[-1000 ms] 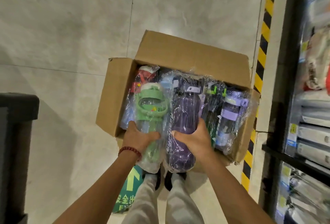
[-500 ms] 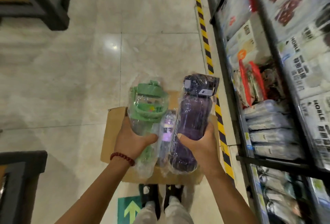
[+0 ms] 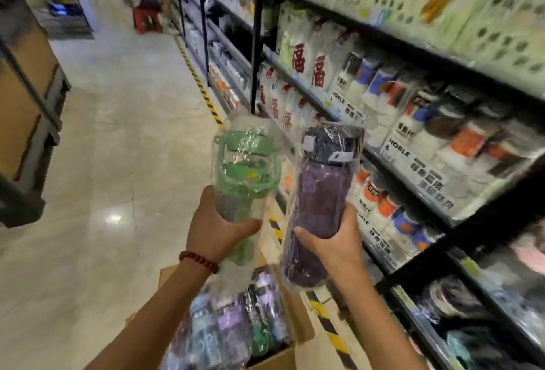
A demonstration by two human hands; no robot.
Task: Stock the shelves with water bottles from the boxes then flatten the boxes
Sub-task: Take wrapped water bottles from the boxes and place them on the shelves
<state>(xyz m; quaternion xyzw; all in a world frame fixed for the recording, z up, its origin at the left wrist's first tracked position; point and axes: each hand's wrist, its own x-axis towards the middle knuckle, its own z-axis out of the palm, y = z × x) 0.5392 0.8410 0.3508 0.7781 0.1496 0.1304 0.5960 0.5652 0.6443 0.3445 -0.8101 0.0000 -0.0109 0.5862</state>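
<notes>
We are gripping a wrapped green bottle (image 3: 246, 169) in our left hand (image 3: 215, 229) and a purple bottle (image 3: 320, 192) in our right hand (image 3: 333, 241), above the open box (image 3: 283, 358), beside the shelves (image 3: 413, 192).

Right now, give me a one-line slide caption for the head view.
Left hand holds a green bottle, right hand a purple bottle, raised above the open box beside stocked shelves.

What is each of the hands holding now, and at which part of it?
The left hand grips the green bottle around its lower body. The right hand grips the purple bottle around its lower body. Both bottles are in clear plastic wrap.
</notes>
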